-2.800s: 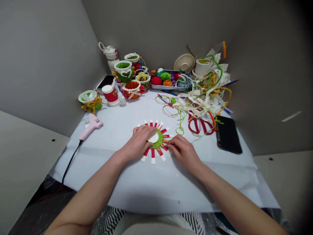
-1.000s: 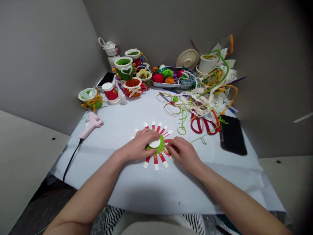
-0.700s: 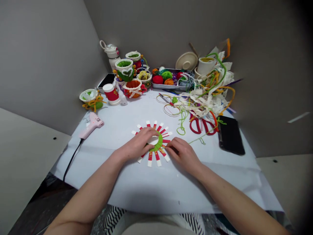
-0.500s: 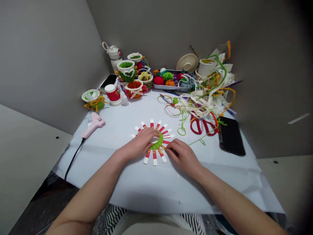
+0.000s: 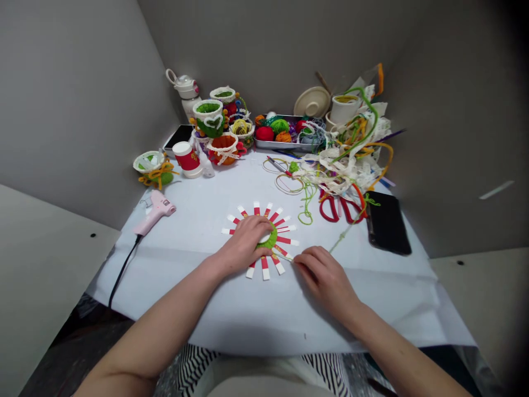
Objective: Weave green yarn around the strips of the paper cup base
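Observation:
A paper cup cut into red and white strips (image 5: 265,271) lies splayed flat like a sun on the white-covered table. Green yarn (image 5: 271,238) is woven in a ring around its white base. My left hand (image 5: 247,240) presses on the cup's left side, its fingers and thumb closed on the ring. At the lower right, my right hand (image 5: 324,275) pinches the green yarn strand, which runs taut from the ring to the fingertips. Beyond that hand the loose strand (image 5: 341,237) trails back toward the red-handled scissors (image 5: 341,211).
A pink glue gun (image 5: 155,212) with a black cord lies at the left. Yarn-covered cups (image 5: 209,118) and a tray of yarn balls (image 5: 285,144) stand at the back. Lace and cords (image 5: 351,165) heap at the back right, near a black phone (image 5: 388,223).
My right hand has moved right and slightly toward me, drawing the yarn out from the ring. My left hand stays on the cup. The whole view has shifted slightly.

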Action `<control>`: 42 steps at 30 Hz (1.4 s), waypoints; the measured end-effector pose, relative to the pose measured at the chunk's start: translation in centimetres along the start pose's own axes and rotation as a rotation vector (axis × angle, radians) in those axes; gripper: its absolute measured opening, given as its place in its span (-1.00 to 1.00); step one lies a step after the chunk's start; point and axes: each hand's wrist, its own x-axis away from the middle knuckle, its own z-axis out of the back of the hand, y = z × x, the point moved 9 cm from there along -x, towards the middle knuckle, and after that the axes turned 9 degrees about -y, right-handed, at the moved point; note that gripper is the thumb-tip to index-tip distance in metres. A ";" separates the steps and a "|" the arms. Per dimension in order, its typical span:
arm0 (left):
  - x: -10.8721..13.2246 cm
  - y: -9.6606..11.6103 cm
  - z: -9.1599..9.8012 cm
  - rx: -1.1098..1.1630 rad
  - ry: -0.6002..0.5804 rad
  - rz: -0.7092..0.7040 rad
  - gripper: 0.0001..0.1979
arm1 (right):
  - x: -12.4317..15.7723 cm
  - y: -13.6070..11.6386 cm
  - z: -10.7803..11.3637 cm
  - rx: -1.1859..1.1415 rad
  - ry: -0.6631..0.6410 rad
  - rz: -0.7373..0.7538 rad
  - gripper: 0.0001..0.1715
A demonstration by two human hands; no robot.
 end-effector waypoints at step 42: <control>0.3 -1.4 1.2 -0.014 -0.081 0.029 -0.47 | -5.6 2.5 -1.0 -0.138 -0.005 -0.015 -0.85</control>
